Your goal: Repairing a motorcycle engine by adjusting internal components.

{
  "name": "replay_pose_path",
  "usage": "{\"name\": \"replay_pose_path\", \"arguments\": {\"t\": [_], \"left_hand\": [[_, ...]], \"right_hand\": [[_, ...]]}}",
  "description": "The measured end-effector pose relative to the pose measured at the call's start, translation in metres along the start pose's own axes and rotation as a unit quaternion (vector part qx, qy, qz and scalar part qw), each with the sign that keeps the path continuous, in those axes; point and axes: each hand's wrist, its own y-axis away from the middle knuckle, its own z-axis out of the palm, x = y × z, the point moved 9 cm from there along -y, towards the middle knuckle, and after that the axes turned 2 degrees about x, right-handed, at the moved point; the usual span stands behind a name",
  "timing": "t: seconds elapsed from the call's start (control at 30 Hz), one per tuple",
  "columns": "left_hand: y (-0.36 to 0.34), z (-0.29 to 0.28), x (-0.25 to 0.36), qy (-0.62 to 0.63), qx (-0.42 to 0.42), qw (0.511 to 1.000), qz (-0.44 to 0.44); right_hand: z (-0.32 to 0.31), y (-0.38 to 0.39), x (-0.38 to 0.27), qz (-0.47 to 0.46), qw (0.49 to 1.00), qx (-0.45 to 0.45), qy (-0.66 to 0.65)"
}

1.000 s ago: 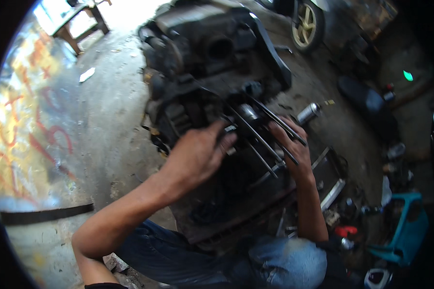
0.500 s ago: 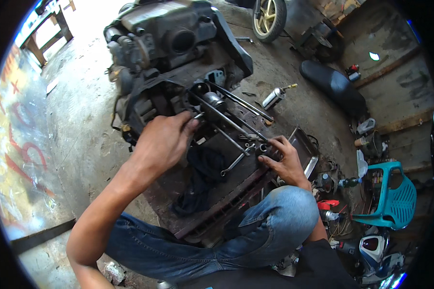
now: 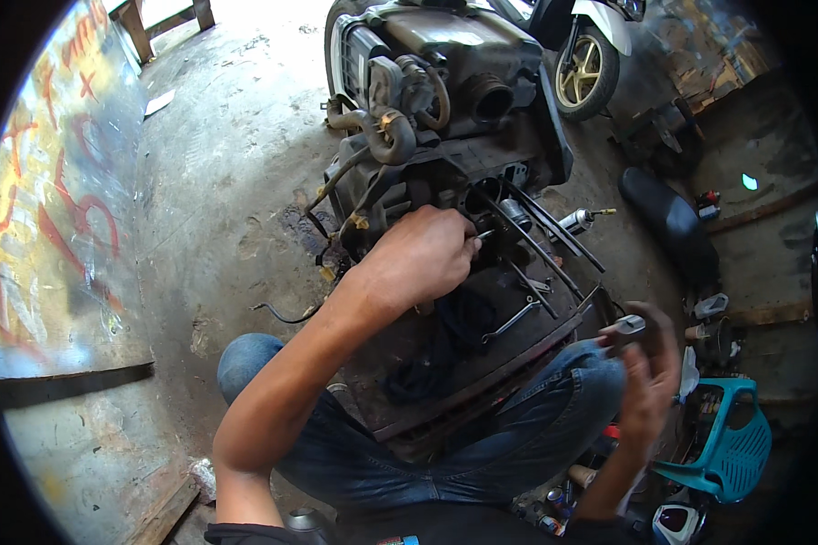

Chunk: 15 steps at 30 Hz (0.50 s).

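Note:
My left hand (image 3: 432, 250) is closed on a small shiny metal piece (image 3: 487, 233) at the front of the dark engine (image 3: 463, 64), just left of a silver piston (image 3: 515, 214). Long metal studs (image 3: 568, 238) jut out from the engine toward me. My right hand (image 3: 645, 368), smeared by motion, is off to the right above my knee, closed on a metal part (image 3: 632, 327) that I cannot name. Below the engine, a wrench (image 3: 511, 318) and a dark cloth (image 3: 427, 363) lie on a low dark stand (image 3: 391, 418).
A graffiti-covered board (image 3: 59, 218) stands at the left. A spray can (image 3: 573, 224), motorcycle wheel (image 3: 586, 77), loose seat (image 3: 663, 227) and teal plastic chair (image 3: 727, 445) are on the right. A hose (image 3: 282, 313) trails beside the stand at the left.
My right hand has moved from the studs outward to the right and down, with a metal part in it. My left hand stays at the engine front. The view has shifted and turned.

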Motion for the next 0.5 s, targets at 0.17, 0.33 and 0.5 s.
{"name": "replay_pose_path", "arguments": {"t": [0.17,0.33,0.5], "left_hand": [[-0.009,-0.002,-0.012,0.062,-0.046,0.997,-0.014],[-0.018,0.001,-0.018,0.117,-0.114,0.986,-0.027],[-0.016,0.005,-0.026,0.136,-0.145,0.976,-0.086]], "right_hand": [[0.159,0.041,0.061,0.264,0.911,-0.15,-0.279],[0.218,0.022,0.068,0.272,0.87,-0.093,-0.399],[0.229,0.004,0.057,0.234,0.846,-0.07,-0.473]]}}
